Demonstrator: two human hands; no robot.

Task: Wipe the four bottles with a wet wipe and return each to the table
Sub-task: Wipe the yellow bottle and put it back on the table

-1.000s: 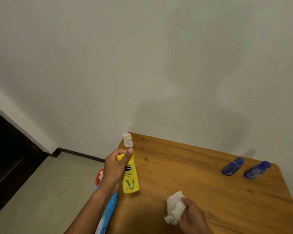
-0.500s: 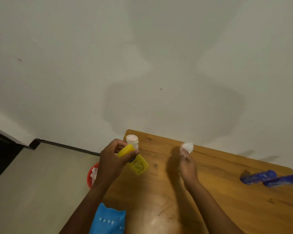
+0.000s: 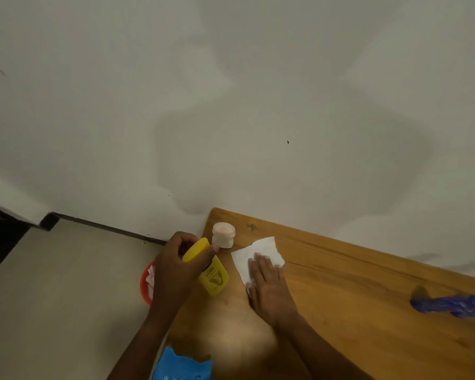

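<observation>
The yellow bottle [image 3: 210,270] is held just above the near-left part of the desk [image 3: 368,297], tilted, its cap up and to the left, its base down toward the right; the left hand [image 3: 176,266] is curled round its cap end, thumb across the cap. The wet wipe [image 3: 257,256] lies spread flat on the desk just to the bottle's right; the right hand [image 3: 266,286] presses it down with straight fingers, gripping nothing. The bottle's long axis slants toward the wipe, so I judge the right hand the nearer one to bring wipe to bottle. A small white bottle [image 3: 223,235] stands upright just behind; blurred blue bottles [image 3: 450,304] lie well apart at the right edge; a blue packet [image 3: 181,366] and a red bowl [image 3: 145,286] sit at the left.
</observation>
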